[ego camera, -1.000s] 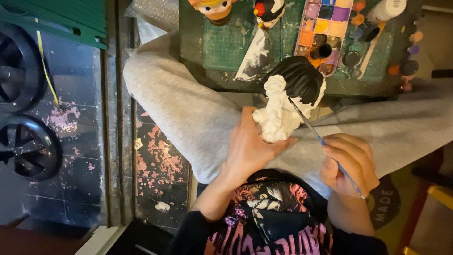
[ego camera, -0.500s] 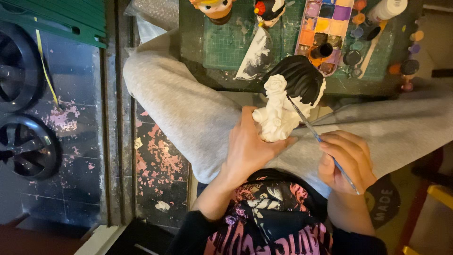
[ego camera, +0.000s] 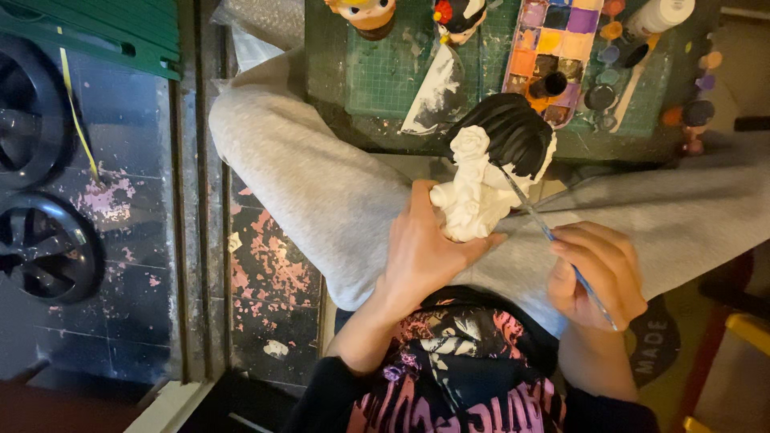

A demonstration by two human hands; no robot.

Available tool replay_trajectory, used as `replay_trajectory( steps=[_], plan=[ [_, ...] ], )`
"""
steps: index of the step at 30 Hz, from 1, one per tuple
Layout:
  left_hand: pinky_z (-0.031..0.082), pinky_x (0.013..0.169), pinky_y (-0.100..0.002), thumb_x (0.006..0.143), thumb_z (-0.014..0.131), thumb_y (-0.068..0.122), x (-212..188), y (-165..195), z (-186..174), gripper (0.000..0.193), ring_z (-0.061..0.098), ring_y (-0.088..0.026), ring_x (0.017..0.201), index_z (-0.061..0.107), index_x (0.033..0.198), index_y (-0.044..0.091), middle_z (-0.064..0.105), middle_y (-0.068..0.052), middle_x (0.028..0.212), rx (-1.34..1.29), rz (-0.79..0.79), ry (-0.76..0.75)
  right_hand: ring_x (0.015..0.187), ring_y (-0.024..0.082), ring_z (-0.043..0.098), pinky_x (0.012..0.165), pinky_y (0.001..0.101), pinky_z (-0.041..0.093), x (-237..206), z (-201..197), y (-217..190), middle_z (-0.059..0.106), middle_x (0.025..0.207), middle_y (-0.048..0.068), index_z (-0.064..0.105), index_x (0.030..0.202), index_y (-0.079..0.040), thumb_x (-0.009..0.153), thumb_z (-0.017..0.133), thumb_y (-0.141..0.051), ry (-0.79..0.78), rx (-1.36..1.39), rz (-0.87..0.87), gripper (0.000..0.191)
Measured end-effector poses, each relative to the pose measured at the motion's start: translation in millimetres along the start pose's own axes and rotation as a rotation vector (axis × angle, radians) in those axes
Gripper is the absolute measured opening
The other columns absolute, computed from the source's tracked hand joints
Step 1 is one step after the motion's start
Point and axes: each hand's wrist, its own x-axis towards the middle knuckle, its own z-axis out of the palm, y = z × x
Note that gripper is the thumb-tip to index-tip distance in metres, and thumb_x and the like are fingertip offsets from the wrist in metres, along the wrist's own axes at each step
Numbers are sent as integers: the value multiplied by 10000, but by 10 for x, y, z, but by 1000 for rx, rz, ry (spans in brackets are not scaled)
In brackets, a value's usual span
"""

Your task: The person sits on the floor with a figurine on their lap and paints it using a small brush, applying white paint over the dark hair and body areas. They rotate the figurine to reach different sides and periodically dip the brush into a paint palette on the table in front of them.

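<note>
Both hands work over the person's lap in the head view. Left hand point(ego camera: 425, 252) is wrapped around the base of a white plaster figurine point(ego camera: 475, 196), fingers closed on its lower body, holding it tilted above the grey-trousered legs point(ego camera: 321, 192). Right hand point(ego camera: 597, 273) is pinched narrow around a thin paintbrush point(ego camera: 545, 228), whose tip reaches up to the figurine's head, where the black-painted hair point(ego camera: 509, 128) meets the white face. The figurine sits just in front of the near edge of a green cutting mat point(ego camera: 385, 72).

On the mat, near its right side, lies a paint palette point(ego camera: 553, 48) with wells of purple, yellow, orange and dark colours. Just beside it stand small paint pots point(ego camera: 601, 96) and a white bottle point(ego camera: 662, 14). Two painted figures point(ego camera: 365, 12) stand at the mat's far edge, cut off by the frame. To the left, well apart, two dark wheels point(ego camera: 40, 240) rest on a paint-flecked floor point(ego camera: 273, 273).
</note>
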Motion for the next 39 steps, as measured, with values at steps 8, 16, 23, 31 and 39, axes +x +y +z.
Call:
replay_trajectory(
  steps=[8,16,23,31,39],
  plan=[
    [593,736,-441,666,939,383,7,-4,2,811,752,-391,922,463,1182,-23,760,-201,974,35,9,-4,954,343,713,872,399,590,18,-124,-16,701,1016,190,633,1050,50,1068,618,-50,-20,37,-8,103],
    [593,738,-436,674,934,359,-14,27,-19,799,752,-389,930,465,1191,-32,759,-201,982,15,12,-8,926,350,716,868,431,613,61,-25,-86,708,981,197,643,1022,60,1051,623,-46,-12,14,46,111],
    [594,750,-436,665,942,358,-17,19,-19,816,752,-393,939,482,1210,-40,748,-218,1008,17,31,0,941,338,717,853,390,604,-55,-72,17,707,1028,196,652,1061,59,1079,626,-58,8,0,29,121],
    [595,747,-441,656,940,370,-27,3,-10,841,754,-394,932,478,1227,-40,752,-215,1002,14,12,-4,915,344,717,811,394,607,-6,-69,-69,694,977,184,618,1013,55,1044,621,-96,90,48,48,154],
    [586,719,-477,685,859,329,125,168,-255,820,738,-412,852,430,1282,-33,750,-206,919,162,-13,-154,865,356,724,790,435,605,-12,-372,217,696,910,218,631,957,71,1000,596,-56,-11,28,-85,139]
  ],
)
